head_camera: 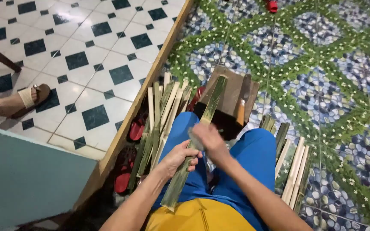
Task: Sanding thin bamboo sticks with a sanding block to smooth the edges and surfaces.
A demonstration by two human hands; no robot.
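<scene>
My left hand (177, 157) sits closest, fingers wrapped around a long green bamboo strip (198, 137) lying across my lap onto the wooden block (232, 96). My right hand (208, 139) presses on the strip, blurred; I cannot tell its grip.

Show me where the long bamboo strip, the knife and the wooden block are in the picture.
bamboo strip (213, 100): head view, on its green upper half.
knife (241, 112): head view, on the orange-brown handle.
wooden block (232, 87): head view, on its bare top between strip and knife.

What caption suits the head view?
Left hand grips a green bamboo slat while right hand rubs it.
</scene>
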